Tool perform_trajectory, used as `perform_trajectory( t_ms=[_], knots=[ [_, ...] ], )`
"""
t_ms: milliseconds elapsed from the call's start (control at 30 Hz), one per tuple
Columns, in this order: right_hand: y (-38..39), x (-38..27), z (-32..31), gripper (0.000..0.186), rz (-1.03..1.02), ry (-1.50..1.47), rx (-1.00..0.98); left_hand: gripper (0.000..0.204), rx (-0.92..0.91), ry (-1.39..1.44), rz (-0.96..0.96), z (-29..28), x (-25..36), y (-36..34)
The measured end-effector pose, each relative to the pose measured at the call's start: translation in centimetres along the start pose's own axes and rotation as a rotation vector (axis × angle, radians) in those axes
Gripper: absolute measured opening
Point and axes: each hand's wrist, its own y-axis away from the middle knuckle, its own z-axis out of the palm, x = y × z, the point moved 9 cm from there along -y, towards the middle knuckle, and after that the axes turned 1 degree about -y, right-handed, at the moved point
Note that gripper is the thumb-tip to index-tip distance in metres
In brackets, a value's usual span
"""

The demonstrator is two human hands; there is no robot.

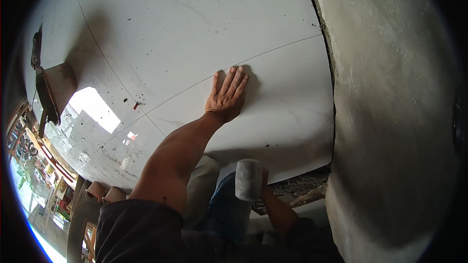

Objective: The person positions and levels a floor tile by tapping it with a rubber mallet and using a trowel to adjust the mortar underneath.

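My left hand lies flat on a glossy white floor tile, fingers stretched out, their tips near the thin joint line with the tile beyond. Lower down, my right hand is closed on a mallet, mostly hidden behind the mallet's head. That mallet has a thick, pale grey cylindrical head, held above the near side of the tile, in front of my knees; its handle is largely out of sight. A small red piece sits at a joint left of my left hand.
A rough grey cement wall rises on the right, with a dark gap along the tile edge. Rubble lies past the near edge. At far left stands a brown, mortar-crusted object. Crumbs dot the tiles; clutter shows through an opening lower left.
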Motion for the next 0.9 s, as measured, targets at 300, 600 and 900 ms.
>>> perform_trajectory(
  t_ms=[300,600,900],
  knots=[
    [1.9,2.3,1.1,0.015,0.099,-0.076,0.053,0.072,-0.103,-0.007,-0.069,-0.4,1.0,-0.2],
    [2.5,3.6,0.2,0.021,0.144,0.013,0.230,0.080,-0.219,-0.254,-0.032,-0.2,1.3,-2.1],
    [3.8,9.6,4.8,0.018,0.237,-0.508,0.316,0.081,-0.122,-0.278,0.315,-3.0,9.6,-10.9]
  ],
)
